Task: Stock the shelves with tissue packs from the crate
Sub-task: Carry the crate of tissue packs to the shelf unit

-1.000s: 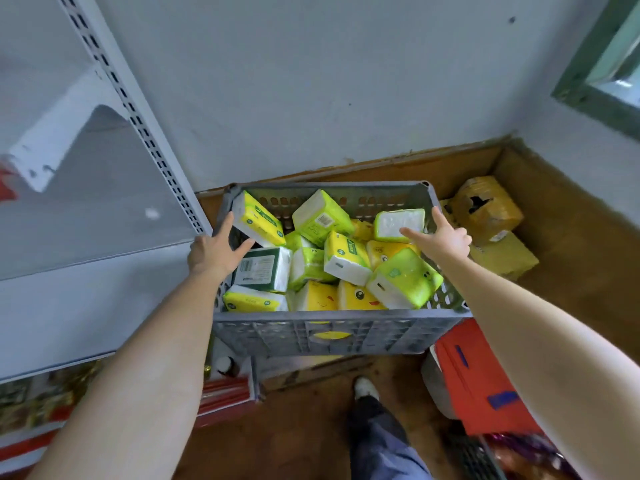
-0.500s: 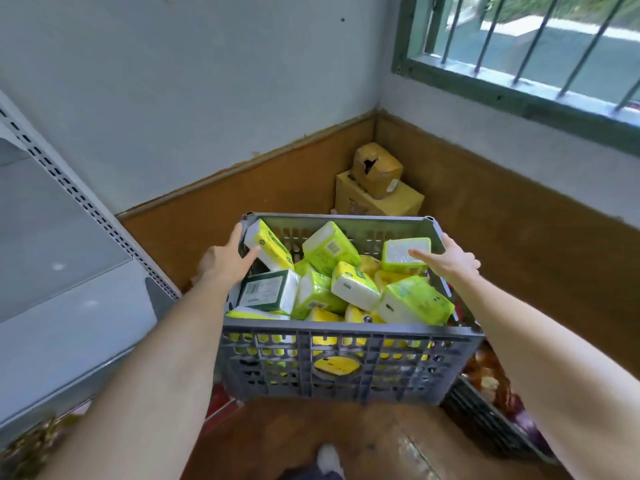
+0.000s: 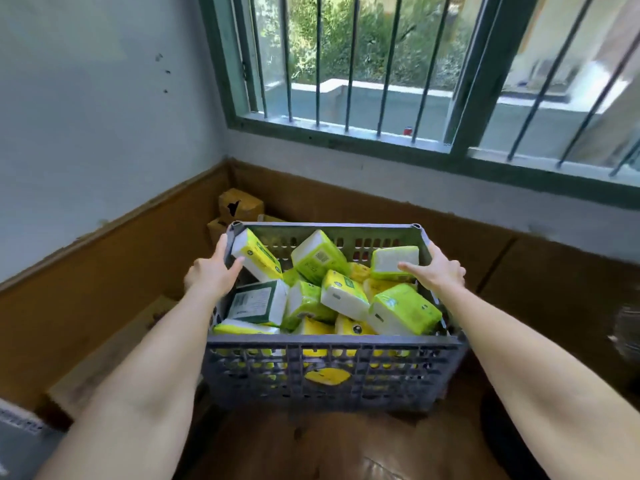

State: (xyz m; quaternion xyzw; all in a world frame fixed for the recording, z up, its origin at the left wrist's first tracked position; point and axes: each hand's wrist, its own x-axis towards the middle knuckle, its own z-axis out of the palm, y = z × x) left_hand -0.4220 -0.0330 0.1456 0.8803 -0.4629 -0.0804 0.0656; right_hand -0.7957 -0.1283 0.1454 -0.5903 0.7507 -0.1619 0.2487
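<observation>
Risk of tipping and spilling the loosely heaped green-and-yellow wrapped tissue packs [image 3: 343,296], piled near the rim inside the grey slotted plastic crate [image 3: 332,346], through a slip at either side or a shifting load. Left grip [image 3: 211,275] clasping the crate's left rim, thumb inside; right grip [image 3: 436,271] clamped likewise on the right rim; both arms outstretched.

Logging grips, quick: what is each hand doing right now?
Left hand: grips the left rim of the grey slatted plastic crate.
Right hand: grips the crate's right rim.
</observation>
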